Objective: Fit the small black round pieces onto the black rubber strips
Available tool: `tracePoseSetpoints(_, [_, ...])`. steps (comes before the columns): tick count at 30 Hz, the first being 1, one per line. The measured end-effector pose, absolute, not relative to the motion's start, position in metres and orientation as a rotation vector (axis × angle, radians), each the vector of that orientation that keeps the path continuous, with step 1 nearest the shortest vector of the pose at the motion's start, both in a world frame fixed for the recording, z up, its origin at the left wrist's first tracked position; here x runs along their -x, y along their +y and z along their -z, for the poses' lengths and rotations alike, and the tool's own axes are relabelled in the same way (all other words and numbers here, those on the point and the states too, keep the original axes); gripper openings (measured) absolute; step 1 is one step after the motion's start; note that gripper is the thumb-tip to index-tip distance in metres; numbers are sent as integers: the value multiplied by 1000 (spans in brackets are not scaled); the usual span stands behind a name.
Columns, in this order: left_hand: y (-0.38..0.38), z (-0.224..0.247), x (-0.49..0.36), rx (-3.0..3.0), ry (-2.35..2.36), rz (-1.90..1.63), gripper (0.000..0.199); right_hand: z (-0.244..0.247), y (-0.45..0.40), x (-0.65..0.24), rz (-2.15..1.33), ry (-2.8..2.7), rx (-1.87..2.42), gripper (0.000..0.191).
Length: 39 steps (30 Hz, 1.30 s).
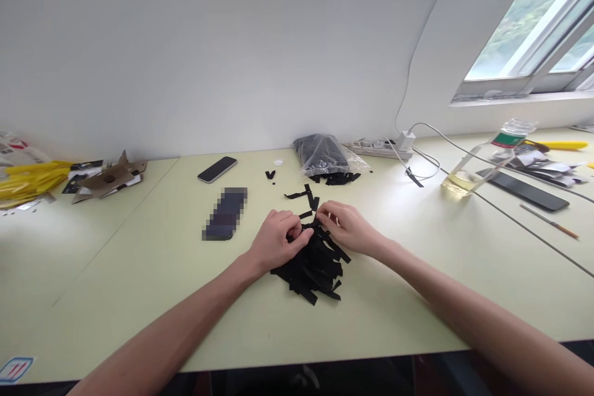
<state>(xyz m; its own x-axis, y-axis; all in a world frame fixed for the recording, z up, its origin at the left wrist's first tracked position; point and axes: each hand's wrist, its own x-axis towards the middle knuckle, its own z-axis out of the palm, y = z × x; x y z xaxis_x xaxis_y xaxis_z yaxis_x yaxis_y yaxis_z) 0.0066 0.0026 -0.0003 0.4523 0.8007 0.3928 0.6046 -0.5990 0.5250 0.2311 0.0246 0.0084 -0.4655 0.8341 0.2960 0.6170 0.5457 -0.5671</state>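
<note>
A loose pile of black fabric-like strips (310, 269) lies on the table in front of me. My left hand (279, 240) rests at the pile's upper left, its fingers curled and the thumb reaching over the strips; what sits inside the grip is hidden. At the upper right of the pile, my right hand (347, 227) is closed, with thumb and fingertips pinched on a black strip. Just beyond the hands, a few single strips (310, 197) lie apart from the heap. Behind them stands a clear plastic bag (322, 154) filled with black material, with more strips at its mouth.
Left of the hands lie a phone (217, 169) and a blurred-out dark device (226, 213). A power strip (380, 148) with white cables sits by the wall. On the right are a tilted-looking bottle (482, 164) with yellowish liquid, a dark slab (529, 190) and a thin brush-like stick (550, 221).
</note>
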Motion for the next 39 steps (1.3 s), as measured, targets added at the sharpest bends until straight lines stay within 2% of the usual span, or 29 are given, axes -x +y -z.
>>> tracePoseSetpoints(7, [5,2,-9,-2332,1260,-879,35,-10,92,-210,-285,-2277,1515,21])
tracePoseSetpoints(10, [5,3,-8,-2347,1242,-879,33,-9,104,-201,-266,-2300,1503,12])
tracePoseSetpoints(15, [4,4,-8,-2372,1221,-906,25,-11,100,-208,-288,-2273,1445,19])
tracePoseSetpoints(18, [4,5,-7,-2351,1241,-971,16,-18,81,-215,-413,-2197,1401,25])
tracePoseSetpoints(21, [4,6,-6,-2313,1258,-1050,14,-25,48,-219,-876,-1986,1218,28])
tracePoseSetpoints(23, [4,7,-6,-2315,1233,-1064,12,-26,27,-219,-1032,-1910,1150,28])
tracePoseSetpoints(30, [2,7,-5,-2439,1102,-1009,13,-6,1,-212,-1167,-1820,1188,24])
tracePoseSetpoints(35, [-1,7,-5,-2425,1132,-1041,3,0,3,-211,-1199,-1807,1170,23])
tracePoseSetpoints(39, [0,7,-5,-2492,1088,-1075,14,-5,0,-212,-1215,-1776,1147,24])
